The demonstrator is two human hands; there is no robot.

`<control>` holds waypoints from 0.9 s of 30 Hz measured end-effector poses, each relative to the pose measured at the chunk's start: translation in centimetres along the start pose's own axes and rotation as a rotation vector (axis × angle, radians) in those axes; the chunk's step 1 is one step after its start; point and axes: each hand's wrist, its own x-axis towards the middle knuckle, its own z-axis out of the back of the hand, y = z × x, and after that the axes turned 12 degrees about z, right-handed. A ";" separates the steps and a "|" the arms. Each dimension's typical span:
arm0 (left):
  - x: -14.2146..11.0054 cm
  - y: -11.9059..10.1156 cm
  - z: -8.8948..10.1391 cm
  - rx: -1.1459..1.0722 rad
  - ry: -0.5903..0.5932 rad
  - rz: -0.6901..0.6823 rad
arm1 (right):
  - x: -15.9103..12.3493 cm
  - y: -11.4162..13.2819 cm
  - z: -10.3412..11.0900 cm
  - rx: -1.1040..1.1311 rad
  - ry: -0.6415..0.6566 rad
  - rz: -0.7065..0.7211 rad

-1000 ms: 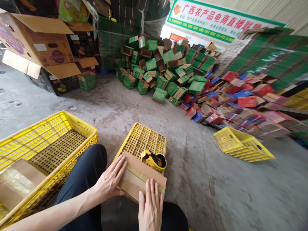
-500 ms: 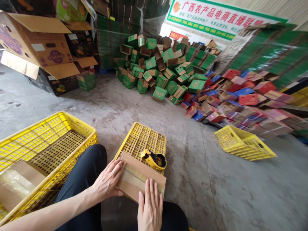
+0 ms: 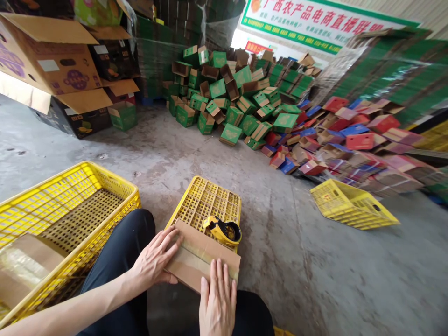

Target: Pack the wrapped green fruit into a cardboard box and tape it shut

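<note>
A small brown cardboard box [image 3: 196, 261] with clear tape along its top rests in front of me, over the near end of an upturned yellow crate [image 3: 213, 198]. My left hand [image 3: 156, 259] grips the box's left end, fingers over the top edge and thumb at the near side. Flat on the right end lies my right hand [image 3: 219, 294], its fingers stretched out. Just beyond the box, a yellow and black tape dispenser [image 3: 224, 229] sits on the crate.
At my left stands a yellow basket crate [image 3: 136, 198] holding a taped cardboard box [image 3: 30, 266]. Another yellow crate [image 3: 353, 205] lies tilted on the right. Piled green cartons [image 3: 231, 133] and red and blue cartons [image 3: 360, 141] cover the floor ahead. Large open boxes [image 3: 70, 70] stand back left.
The view has shifted slightly. My left fingers are a little more spread on the box's end, while my right hand keeps nearly the same place on top.
</note>
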 end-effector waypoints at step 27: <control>-0.8 -0.1 -0.6 0.027 -0.094 0.042 | 0.0 0.3 0.2 0.042 0.027 -0.041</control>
